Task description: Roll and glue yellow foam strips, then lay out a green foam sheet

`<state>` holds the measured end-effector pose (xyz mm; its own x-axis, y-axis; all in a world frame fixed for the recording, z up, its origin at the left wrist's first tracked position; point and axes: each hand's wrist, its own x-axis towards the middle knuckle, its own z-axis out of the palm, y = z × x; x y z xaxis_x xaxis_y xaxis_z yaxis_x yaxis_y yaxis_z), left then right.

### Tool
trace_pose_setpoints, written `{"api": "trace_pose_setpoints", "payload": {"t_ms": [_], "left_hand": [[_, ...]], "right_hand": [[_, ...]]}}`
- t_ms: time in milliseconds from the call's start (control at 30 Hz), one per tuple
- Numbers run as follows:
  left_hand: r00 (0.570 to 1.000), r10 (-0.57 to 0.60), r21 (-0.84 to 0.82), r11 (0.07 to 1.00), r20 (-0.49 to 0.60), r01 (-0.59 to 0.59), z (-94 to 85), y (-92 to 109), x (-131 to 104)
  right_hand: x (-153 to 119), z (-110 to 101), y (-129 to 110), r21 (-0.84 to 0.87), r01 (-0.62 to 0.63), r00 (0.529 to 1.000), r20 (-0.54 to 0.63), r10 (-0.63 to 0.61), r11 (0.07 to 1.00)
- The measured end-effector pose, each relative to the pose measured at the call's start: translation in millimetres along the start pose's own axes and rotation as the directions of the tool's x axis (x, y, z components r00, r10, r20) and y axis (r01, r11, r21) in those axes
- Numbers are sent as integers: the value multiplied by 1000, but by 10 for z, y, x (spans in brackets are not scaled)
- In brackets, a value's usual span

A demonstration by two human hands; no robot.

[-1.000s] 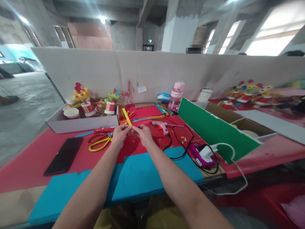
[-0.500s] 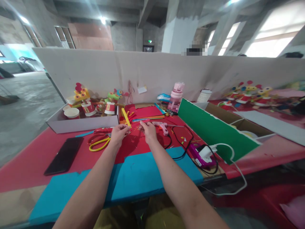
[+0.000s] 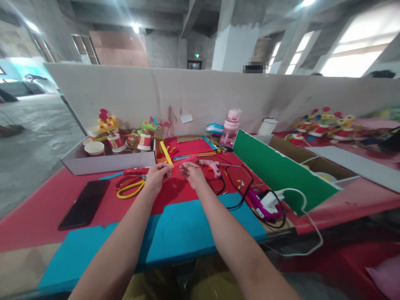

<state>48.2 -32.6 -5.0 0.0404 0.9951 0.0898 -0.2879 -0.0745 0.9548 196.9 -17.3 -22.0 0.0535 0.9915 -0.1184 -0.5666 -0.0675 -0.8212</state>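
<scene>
My left hand [image 3: 158, 174] pinches the lower end of a yellow paper strip [image 3: 166, 153], which slants up and to the left. Just to the right, my right hand [image 3: 193, 173] has its thumb and fingers drawn together; anything small between them cannot be made out. A pink-red strip [image 3: 188, 158] shows behind those fingertips, and whether they touch it is unclear. Close by on the right lies a pink hot glue gun [image 3: 212, 166] with a black cord. Yellow-handled scissors [image 3: 129, 190] rest left of my left hand.
A white box [image 3: 109, 162] of paper cups and spring figures stands at left, with a black phone [image 3: 83, 204] before it. A green-sided box [image 3: 281, 175], a purple power strip [image 3: 265, 206] and loose cords occupy the right. A pink bottle [image 3: 231, 127] stands behind.
My right hand has drawn slightly back from the pink-red strip, and its fingers are more curled. My left hand has shifted slightly right, still with the yellow strip.
</scene>
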Motion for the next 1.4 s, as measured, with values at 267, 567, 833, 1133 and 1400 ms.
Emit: {"api": "trace_pose_setpoints", "payload": {"t_ms": [267,567,833,1133,1400], "left_hand": [[999,8,2,1000,35,-8,14,-57,19],[1000,12,33,999,-8,-11,40,-21,-6],[999,31,70,997,-41,-28,39,-27,2],[996,56,111,993,-72,-48,40,-25,7],[995,95,108,990,-13,-93,-7,-70,16]], "right_hand": [[-110,139,160,54,-85,968,241,70,995],[-103,127,157,113,-127,968,233,98,985],[-75,97,174,107,-125,958,273,92,986],[-80,87,172,88,-108,955,287,78,990],[-99,138,189,0,-5,984,180,5,1000]]}}
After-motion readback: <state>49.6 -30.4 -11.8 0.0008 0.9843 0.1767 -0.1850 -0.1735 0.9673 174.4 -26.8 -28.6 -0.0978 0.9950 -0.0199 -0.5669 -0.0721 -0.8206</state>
